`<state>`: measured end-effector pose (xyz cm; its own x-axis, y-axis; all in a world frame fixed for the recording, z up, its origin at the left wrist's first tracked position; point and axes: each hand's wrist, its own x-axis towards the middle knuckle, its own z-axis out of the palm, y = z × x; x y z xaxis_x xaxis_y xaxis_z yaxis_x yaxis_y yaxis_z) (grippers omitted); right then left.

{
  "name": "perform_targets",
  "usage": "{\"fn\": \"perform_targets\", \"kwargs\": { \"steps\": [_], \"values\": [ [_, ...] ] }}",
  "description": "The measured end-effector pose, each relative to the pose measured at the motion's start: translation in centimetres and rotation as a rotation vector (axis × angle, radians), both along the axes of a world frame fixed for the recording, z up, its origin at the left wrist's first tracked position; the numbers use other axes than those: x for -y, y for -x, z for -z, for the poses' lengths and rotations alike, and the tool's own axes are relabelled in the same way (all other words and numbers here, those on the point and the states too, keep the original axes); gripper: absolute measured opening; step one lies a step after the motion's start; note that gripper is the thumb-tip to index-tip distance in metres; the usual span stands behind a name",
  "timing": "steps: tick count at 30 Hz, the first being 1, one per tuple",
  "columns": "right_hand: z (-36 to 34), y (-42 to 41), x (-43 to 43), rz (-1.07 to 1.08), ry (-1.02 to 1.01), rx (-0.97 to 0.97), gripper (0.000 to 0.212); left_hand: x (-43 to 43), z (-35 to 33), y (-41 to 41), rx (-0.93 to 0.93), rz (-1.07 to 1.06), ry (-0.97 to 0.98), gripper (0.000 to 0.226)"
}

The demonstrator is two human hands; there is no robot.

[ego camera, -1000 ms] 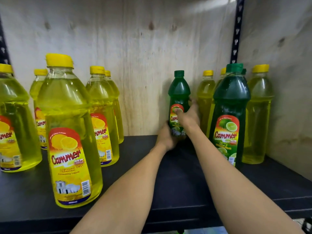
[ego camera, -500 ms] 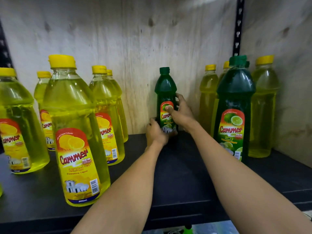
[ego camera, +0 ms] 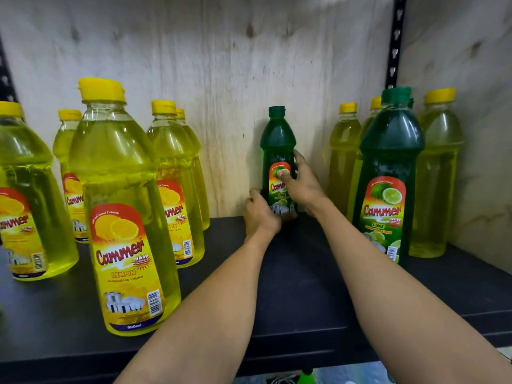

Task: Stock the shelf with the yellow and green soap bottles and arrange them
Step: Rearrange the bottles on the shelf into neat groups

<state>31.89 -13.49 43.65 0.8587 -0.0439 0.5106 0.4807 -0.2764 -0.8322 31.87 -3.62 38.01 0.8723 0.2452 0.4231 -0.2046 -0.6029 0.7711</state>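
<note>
From the head view, both my arms reach straight in over the front edge of the shelf (ego camera: 291,286). The small green bottle (ego camera: 278,145) stands upright at the back edge, right against the plywood back panel (ego camera: 221,79), its long axis vertical and its lime label facing me. It sits dead ahead of both hands, in the gap between the two groups.

My right hand (ego camera: 303,187) is the higher one. Its thumb presses on the front of the label and its fingers wrap round the bottle's right flank, so it's grasping the body at mid-height. My left hand (ego camera: 260,214) is down low at the foot, knuckles towards me, clasping the bottle's lower left side. Its fingertips are tucked out of sight behind the base, so I'd say it's gripping there rather than just bracing.

To the right, the big green bottle (ego camera: 388,162) stands nearer the front, with yellow bottles (ego camera: 343,156) behind it towards the right end. The large yellow bottles (ego camera: 122,189) crowd the left half. My guess is the move is a small twist or a nudge sideways along the back edge.
</note>
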Motion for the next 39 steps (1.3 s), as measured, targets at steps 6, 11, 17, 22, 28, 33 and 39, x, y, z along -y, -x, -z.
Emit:
{"fn": "perform_targets", "kwargs": {
  "steps": [6, 11, 17, 22, 28, 33, 39],
  "values": [
    [-1.2, 3.4, 0.1, 0.113, 0.147, -0.052, 0.078, 0.4, -0.9, 1.5, -0.039, -0.032, -0.135, 0.098],
    [-1.9, 12.0, 1.3, 0.074, 0.215, 0.129, 0.047, 1.0, -2.6, 4.7, 0.2, -0.016, -0.08, 0.083],
    [-1.5, 19.5, 7.0, 0.431, -0.022, 0.398, 0.036, 3.9, -1.9, 8.7, 0.023, 0.593, 0.174, 0.061],
    [-1.8, 18.9, 10.6, 0.604, 0.084, 0.187, 0.084, 6.0, -0.7, 10.2, -0.198, 0.809, 0.15, 0.09],
    [-1.1, 17.5, 11.2, 0.514, 0.263, 0.149, 0.123, 7.1, -0.5, 10.7, -0.214, 0.732, -0.056, 0.104],
    [-0.8, 16.8, 11.3, 0.528, 0.266, 0.203, 0.125, 6.8, -0.5, 10.8, -0.143, 0.715, -0.116, 0.089],
    [-1.1, 16.0, 10.3, 0.437, 0.167, 0.235, 0.121, 4.8, -0.6, 11.0, -0.066, 0.63, -0.127, 0.081]
  ]
}}
